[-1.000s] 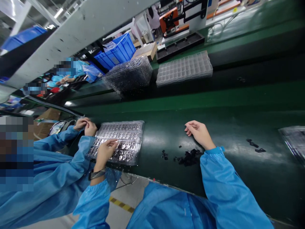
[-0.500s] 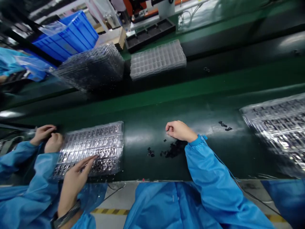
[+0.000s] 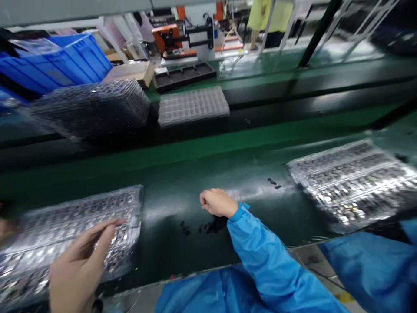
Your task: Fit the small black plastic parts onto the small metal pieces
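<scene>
My left hand [image 3: 80,263] is over the clear plastic tray [image 3: 138,208] at the left, whose pockets hold rows of small metallic parts. Its thumb and forefinger come together at the tips; anything between them is too small to make out. On the green work surface, my right hand [image 3: 217,202] is closed, knuckles up, with its fingertips hidden. Just below it lies a pile of small black pieces [image 3: 216,224], partly covered by the hand. A few more black pieces [image 3: 185,229] lie left of that pile.
Another filled clear tray [image 3: 352,182] sits at the right. More black bits [image 3: 274,183] lie before it. Behind are stacked clear trays [image 3: 97,108], an unfilled-looking tray [image 3: 193,106], a black divided tray [image 3: 184,77] and a blue crate [image 3: 65,63]. A co-worker's blurred hand [image 3: 5,230] shows at far left.
The view has swung to the right, bringing more of the right tray in. My left hand stays pinched over the left tray; my right hand remains closed by the black pile.
</scene>
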`<control>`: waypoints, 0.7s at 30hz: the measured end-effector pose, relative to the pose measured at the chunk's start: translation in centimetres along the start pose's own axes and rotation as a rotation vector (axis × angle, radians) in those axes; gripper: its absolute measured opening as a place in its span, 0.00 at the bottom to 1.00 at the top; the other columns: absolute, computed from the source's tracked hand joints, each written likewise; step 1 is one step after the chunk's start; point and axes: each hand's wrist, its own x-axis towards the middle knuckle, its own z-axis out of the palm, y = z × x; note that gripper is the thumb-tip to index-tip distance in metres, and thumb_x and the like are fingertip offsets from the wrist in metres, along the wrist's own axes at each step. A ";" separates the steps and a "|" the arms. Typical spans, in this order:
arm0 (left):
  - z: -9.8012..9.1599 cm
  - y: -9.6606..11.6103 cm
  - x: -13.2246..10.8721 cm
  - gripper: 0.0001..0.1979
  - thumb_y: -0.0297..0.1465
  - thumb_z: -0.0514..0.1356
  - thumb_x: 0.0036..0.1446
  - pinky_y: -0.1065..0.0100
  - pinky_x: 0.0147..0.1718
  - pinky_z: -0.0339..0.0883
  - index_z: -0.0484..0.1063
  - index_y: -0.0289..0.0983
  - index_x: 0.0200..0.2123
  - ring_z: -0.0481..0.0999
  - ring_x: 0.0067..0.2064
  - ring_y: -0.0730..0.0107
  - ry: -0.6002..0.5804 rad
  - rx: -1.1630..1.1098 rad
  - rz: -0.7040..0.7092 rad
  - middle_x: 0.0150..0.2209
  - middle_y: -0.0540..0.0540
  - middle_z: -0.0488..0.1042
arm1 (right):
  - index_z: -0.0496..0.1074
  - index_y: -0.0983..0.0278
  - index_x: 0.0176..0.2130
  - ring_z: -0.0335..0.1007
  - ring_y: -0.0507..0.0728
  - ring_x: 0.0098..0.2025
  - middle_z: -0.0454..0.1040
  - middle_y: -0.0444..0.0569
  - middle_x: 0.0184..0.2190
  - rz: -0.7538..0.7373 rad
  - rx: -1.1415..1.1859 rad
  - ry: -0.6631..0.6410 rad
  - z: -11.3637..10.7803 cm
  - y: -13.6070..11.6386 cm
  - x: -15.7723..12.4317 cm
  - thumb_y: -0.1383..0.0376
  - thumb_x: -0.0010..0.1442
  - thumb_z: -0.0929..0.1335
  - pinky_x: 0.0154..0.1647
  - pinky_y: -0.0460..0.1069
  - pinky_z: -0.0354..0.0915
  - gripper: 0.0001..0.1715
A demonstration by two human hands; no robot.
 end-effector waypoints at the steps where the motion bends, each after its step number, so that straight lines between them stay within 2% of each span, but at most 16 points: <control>1: 1.5 1.7 0.6 0.19 0.51 0.61 0.58 0.61 0.45 0.78 0.81 0.46 0.42 0.82 0.49 0.52 -0.082 -0.075 0.040 0.45 0.49 0.84 | 0.75 0.61 0.34 0.76 0.56 0.40 0.80 0.48 0.38 -0.008 0.026 0.096 0.0 0.2 0.1 0.71 0.59 0.72 0.35 0.47 0.58 0.04; 3: 4.7 4.8 2.5 0.21 0.52 0.63 0.54 0.64 0.45 0.76 0.82 0.44 0.40 0.83 0.47 0.54 -0.309 -0.189 0.169 0.45 0.47 0.84 | 0.75 0.61 0.36 0.75 0.55 0.40 0.80 0.46 0.37 0.028 0.099 0.279 0.1 0.8 0.5 0.70 0.61 0.72 0.38 0.46 0.60 0.03; 5: 7.7 7.1 4.7 0.24 0.54 0.63 0.52 0.66 0.41 0.75 0.82 0.43 0.41 0.83 0.44 0.55 -0.450 -0.235 0.268 0.45 0.45 0.84 | 0.75 0.61 0.36 0.74 0.52 0.35 0.79 0.43 0.32 0.093 0.192 0.384 0.2 1.5 0.9 0.70 0.62 0.72 0.37 0.45 0.61 0.03; 8: 12.1 8.9 8.0 0.26 0.54 0.61 0.53 0.67 0.36 0.73 0.82 0.40 0.42 0.81 0.39 0.57 -0.469 -0.267 0.267 0.41 0.43 0.84 | 0.76 0.62 0.35 0.72 0.51 0.30 0.77 0.41 0.28 0.139 0.330 0.454 0.4 2.4 1.5 0.71 0.60 0.72 0.34 0.43 0.62 0.04; 12: 16.6 9.7 10.6 0.28 0.55 0.60 0.49 0.62 0.39 0.73 0.80 0.37 0.38 0.81 0.36 0.56 -0.537 -0.428 0.215 0.35 0.40 0.83 | 0.79 0.63 0.40 0.74 0.51 0.30 0.79 0.43 0.29 0.115 0.478 0.539 1.0 3.1 2.0 0.72 0.59 0.71 0.35 0.44 0.66 0.08; 14: 18.1 9.8 11.2 0.29 0.56 0.61 0.45 0.60 0.38 0.73 0.79 0.36 0.34 0.80 0.33 0.56 -0.548 -0.480 0.177 0.32 0.39 0.83 | 0.81 0.64 0.41 0.75 0.52 0.31 0.80 0.45 0.30 0.114 0.546 0.555 1.4 3.3 2.3 0.72 0.60 0.70 0.36 0.44 0.68 0.10; 16: 18.9 9.6 11.6 0.28 0.56 0.62 0.42 0.61 0.34 0.73 0.78 0.36 0.32 0.78 0.30 0.58 -0.500 -0.518 0.113 0.30 0.39 0.81 | 0.81 0.65 0.41 0.76 0.52 0.30 0.81 0.46 0.30 0.134 0.617 0.551 1.6 3.5 2.7 0.72 0.61 0.69 0.35 0.45 0.69 0.10; 19: 19.1 8.8 12.2 0.29 0.55 0.64 0.39 0.64 0.27 0.72 0.79 0.36 0.33 0.78 0.30 0.58 -0.476 -0.586 0.035 0.30 0.39 0.81 | 0.80 0.66 0.41 0.74 0.51 0.26 0.80 0.46 0.30 0.181 0.725 0.548 1.9 3.7 3.4 0.69 0.62 0.69 0.30 0.44 0.69 0.08; 21: 18.9 8.0 12.7 0.28 0.54 0.64 0.38 0.64 0.23 0.72 0.80 0.36 0.32 0.78 0.27 0.59 -0.449 -0.565 0.031 0.30 0.40 0.82 | 0.79 0.66 0.40 0.72 0.50 0.25 0.79 0.45 0.29 0.195 0.785 0.544 2.2 3.7 3.7 0.67 0.63 0.70 0.27 0.43 0.68 0.07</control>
